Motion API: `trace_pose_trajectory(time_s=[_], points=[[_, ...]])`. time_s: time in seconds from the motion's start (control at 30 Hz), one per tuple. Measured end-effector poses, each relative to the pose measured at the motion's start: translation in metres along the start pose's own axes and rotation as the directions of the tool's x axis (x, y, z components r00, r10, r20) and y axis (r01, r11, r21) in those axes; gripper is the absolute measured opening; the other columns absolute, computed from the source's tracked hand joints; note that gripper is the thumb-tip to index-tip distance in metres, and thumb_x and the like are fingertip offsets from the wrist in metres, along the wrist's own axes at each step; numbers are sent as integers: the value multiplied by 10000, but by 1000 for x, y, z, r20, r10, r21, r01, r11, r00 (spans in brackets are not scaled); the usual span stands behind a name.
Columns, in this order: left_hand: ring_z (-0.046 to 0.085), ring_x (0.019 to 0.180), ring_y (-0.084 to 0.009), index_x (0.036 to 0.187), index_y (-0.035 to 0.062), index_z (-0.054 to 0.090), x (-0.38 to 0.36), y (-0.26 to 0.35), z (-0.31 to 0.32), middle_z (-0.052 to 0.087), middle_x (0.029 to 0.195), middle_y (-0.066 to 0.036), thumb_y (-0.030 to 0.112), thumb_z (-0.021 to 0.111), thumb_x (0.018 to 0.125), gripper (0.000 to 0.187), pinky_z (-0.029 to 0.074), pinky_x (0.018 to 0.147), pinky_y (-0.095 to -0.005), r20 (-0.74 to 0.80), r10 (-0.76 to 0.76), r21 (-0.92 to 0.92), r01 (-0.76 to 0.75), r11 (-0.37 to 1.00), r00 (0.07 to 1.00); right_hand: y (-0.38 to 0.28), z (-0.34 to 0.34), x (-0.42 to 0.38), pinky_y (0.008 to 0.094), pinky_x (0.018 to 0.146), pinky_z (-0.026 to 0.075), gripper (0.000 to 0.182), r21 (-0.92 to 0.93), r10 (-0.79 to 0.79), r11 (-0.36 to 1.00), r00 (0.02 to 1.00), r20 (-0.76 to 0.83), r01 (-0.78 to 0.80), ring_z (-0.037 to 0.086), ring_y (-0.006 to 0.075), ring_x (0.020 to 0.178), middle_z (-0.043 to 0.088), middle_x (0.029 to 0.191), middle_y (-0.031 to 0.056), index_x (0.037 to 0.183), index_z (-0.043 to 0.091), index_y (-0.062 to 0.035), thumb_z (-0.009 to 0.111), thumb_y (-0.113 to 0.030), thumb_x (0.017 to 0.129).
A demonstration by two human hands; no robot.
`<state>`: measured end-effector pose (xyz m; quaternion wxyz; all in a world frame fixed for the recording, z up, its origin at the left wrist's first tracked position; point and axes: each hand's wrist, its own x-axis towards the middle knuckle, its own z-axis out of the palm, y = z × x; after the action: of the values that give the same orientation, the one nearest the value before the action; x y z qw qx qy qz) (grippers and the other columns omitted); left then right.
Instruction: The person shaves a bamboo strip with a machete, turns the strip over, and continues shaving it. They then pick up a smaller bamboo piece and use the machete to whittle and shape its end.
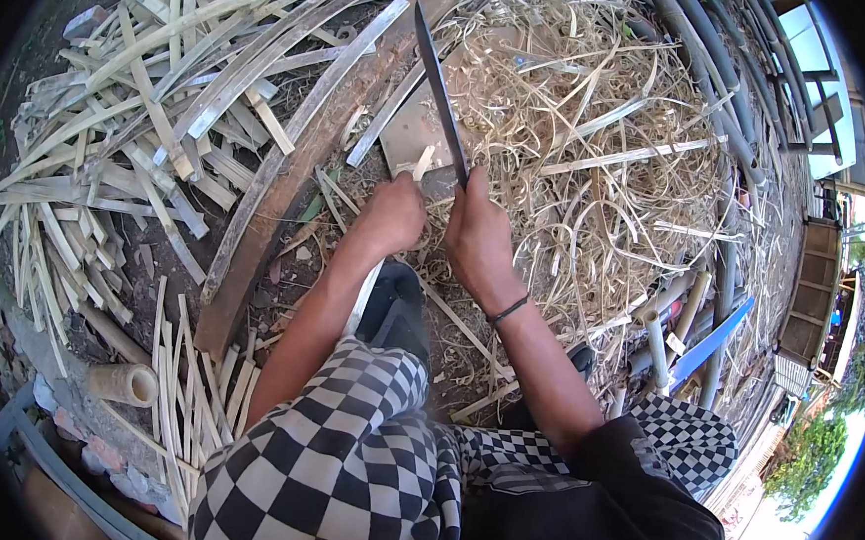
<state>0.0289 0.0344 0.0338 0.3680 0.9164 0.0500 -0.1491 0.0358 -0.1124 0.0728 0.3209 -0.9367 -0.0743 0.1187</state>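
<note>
My left hand [393,215] is closed around a narrow bamboo strip [362,303]. One end of the strip pokes out past my knuckles, and the other runs down beside my shoe. My right hand [480,238] grips a machete [440,87] by its handle, which my fingers mostly hide. Its long dark blade points up and away from me, tilted slightly left, apart from the strip. Both hands are close together above a flat board [416,135] on the ground.
Split bamboo strips [155,105] lie piled at the left, beside a long wooden beam [300,168]. Curly shavings [597,171] cover the ground at the right. A blue-bladed tool [710,344] and bamboo poles [655,348] lie nearer my right leg. A cut bamboo tube [123,384] rests lower left.
</note>
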Motion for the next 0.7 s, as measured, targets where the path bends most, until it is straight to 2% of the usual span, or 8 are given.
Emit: trace_pose_trajectory(time_s=[0.03, 0.1, 0.2, 0.33, 0.4, 0.53, 0.63, 0.7], points=[[662, 887, -504, 1034, -104, 590, 3, 3, -2, 657, 871, -354, 198, 424, 1027, 344, 505, 831, -573, -4, 8, -1, -8, 1000, 1000, 5, 8, 2, 622, 660, 493, 247, -107, 58, 993, 997, 58, -52, 641, 533, 724, 642, 740, 329, 1154, 402, -31, 477, -30, 919], [653, 879, -518, 1036, -102, 586, 6, 1, -7, 655, 860, -354, 192, 421, 1027, 337, 502, 831, -577, 142, -132, -146, 152, 977, 981, 16, 15, 7, 626, 656, 490, 240, -144, 57, 989, 994, 99, -42, 637, 537, 721, 636, 737, 334, 1144, 401, -25, 478, -24, 916], [657, 855, -520, 1033, -111, 576, 5, -6, 3, 658, 833, -341, 185, 410, 1030, 339, 505, 820, -575, 36, -54, -69, 56, 996, 998, 23, 14, 5, 623, 653, 490, 241, -152, 32, 988, 987, 156, -8, 637, 535, 728, 636, 742, 333, 1135, 397, -16, 482, -15, 909], [656, 873, -520, 1035, -114, 574, 4, -1, -2, 660, 858, -346, 182, 413, 1026, 337, 503, 831, -575, 3, -32, -58, 32, 998, 999, 13, 12, 2, 610, 653, 497, 266, -73, 9, 997, 1000, 29, -6, 643, 516, 713, 636, 699, 299, 1144, 400, -23, 499, -21, 896], [649, 925, -517, 1038, -116, 577, 5, 3, -10, 655, 919, -361, 188, 426, 1020, 340, 494, 862, -572, 171, -109, -140, 133, 981, 979, 16, 15, 3, 609, 631, 492, 259, -216, 33, 976, 994, 108, -9, 643, 511, 701, 631, 695, 300, 1130, 403, -22, 505, -18, 893], [641, 969, -514, 1039, -115, 583, 1, 1, -3, 647, 965, -374, 188, 437, 1014, 336, 485, 888, -570, 92, -108, -79, 116, 990, 990, 12, 5, 1, 602, 626, 499, 278, -140, -5, 990, 991, 133, 24, 650, 509, 714, 643, 731, 306, 1147, 403, -26, 510, -20, 891], [643, 983, -507, 1039, -115, 585, 3, 3, -4, 647, 972, -375, 188, 435, 1014, 339, 486, 894, -567, 69, -102, -78, 107, 991, 992, 14, 11, -3, 601, 640, 506, 287, -47, -47, 998, 999, 8, 48, 649, 511, 717, 650, 745, 308, 1158, 402, -28, 513, -24, 893], [648, 1004, -511, 1063, -139, 596, 5, 4, -6, 660, 1000, -371, 157, 495, 965, 328, 513, 909, -541, 81, -117, -66, 123, 990, 990, 20, 18, 0, 608, 631, 493, 249, -248, 49, 968, 993, 110, -20, 640, 514, 710, 639, 727, 308, 1130, 397, -25, 502, -19, 903]])
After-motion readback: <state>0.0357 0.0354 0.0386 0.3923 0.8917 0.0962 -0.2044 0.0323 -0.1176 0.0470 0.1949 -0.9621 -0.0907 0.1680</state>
